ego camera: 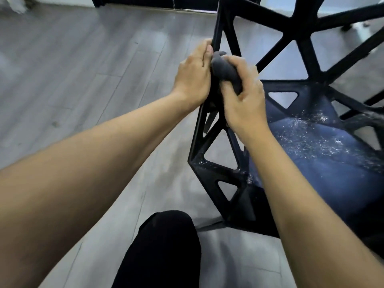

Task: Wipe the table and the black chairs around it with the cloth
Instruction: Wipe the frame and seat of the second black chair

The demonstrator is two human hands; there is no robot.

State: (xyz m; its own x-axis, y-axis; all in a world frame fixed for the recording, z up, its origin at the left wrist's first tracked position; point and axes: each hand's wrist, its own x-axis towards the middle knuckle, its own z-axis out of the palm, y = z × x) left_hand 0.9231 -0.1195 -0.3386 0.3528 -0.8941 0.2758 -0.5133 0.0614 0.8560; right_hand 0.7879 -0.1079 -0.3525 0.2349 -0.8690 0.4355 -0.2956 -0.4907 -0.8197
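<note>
Chair-wiping is the step in hand, judging by the scene; no counter shows. Left hand (pixel 192 74) curls its grip round the upright side bar of the black chair (pixel 216 146), steadying the frame over the grey plank floor (pixel 83 69). Just beside it, right hand (pixel 243 96) clenches its grip round the bunched grey cloth (pixel 225 69), pressing it against the same bar. Further right, the blue seat pad (pixel 311 154) carries white specks. Next, I judge, the cloth should slide along the bar, then open out for the seat.
</note>
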